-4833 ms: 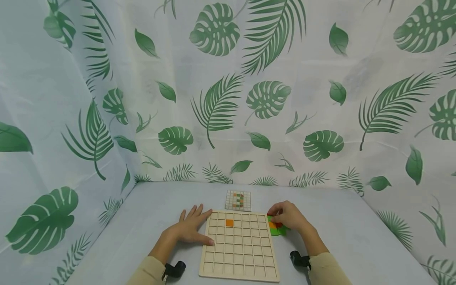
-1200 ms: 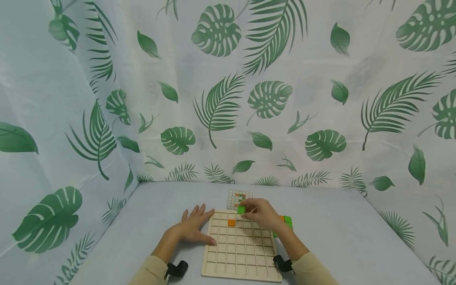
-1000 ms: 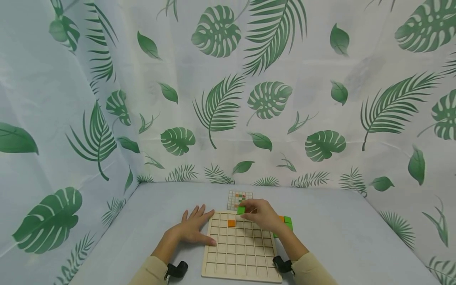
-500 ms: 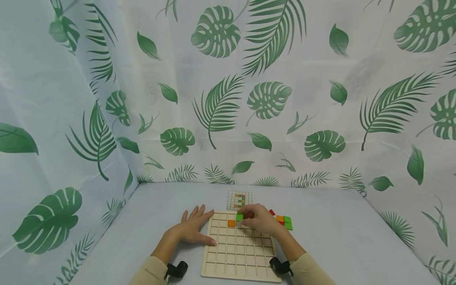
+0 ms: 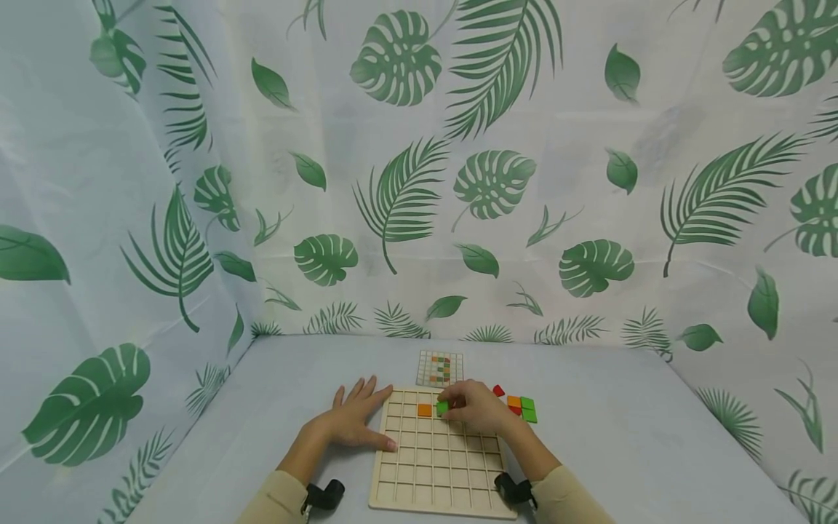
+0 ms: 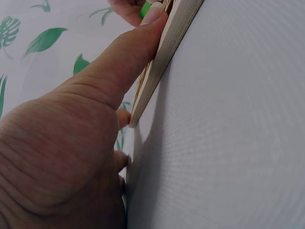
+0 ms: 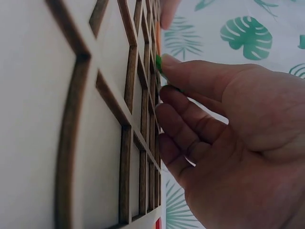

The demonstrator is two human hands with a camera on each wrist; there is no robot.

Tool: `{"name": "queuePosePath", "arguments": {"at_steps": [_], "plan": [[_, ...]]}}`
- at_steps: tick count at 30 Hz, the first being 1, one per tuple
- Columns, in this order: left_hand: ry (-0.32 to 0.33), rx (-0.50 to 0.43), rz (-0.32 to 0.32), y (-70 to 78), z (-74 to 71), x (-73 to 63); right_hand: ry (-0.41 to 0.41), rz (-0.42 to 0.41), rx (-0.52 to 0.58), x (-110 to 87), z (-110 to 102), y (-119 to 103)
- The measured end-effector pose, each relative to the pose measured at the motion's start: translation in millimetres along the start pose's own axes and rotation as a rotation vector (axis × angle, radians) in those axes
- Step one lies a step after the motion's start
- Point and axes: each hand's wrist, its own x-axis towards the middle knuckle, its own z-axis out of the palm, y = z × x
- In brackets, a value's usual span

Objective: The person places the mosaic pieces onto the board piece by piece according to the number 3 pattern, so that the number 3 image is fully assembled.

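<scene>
My right hand [image 5: 478, 407] pinches a green square tile [image 5: 441, 408] between thumb and fingertips, right at the upper part of a wooden grid board [image 5: 425, 477]. One cell over to the left, an orange tile [image 5: 425, 410] sits in the board. In the right wrist view the green tile [image 7: 158, 62] shows as a thin edge at the thumb tip, close against the grid. My left hand [image 5: 353, 421] lies spread at the board's left side, thumb on its edge. The left wrist view shows that thumb [image 6: 119, 59] on the board's rim [image 6: 167, 52].
Behind the board lies a small pattern card [image 5: 440, 368] with a grid and coloured squares. To the right are loose tiles: green ones [image 5: 529, 410], an orange one [image 5: 513, 402] and red pieces [image 5: 499, 391]. A leaf-print curtain [image 5: 419, 182] stands behind the table.
My right hand has gone from the loose tiles to the board with a green tile, then lowered it from the board's far edge beside the orange tile. The left hand keeps its place.
</scene>
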Motion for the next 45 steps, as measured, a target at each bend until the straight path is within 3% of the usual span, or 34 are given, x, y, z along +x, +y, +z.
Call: {"name": "queuePosePath", "arguments": {"at_steps": [13, 22, 45], "plan": [[-0.006, 0.006, -0.007, 0.7, -0.8, 0.0, -0.014, 0.02, -0.014, 0.1, -0.7, -4.9], [-0.006, 0.006, -0.005, 1.5, -0.8, 0.0, -0.084, -0.061, -0.067, 6.6, -5.2, -9.1], [-0.002, 0.018, -0.024, 2.0, 1.5, 0.9, -0.105, -0.004, -0.055, 9.0, -2.8, -13.2]]}}
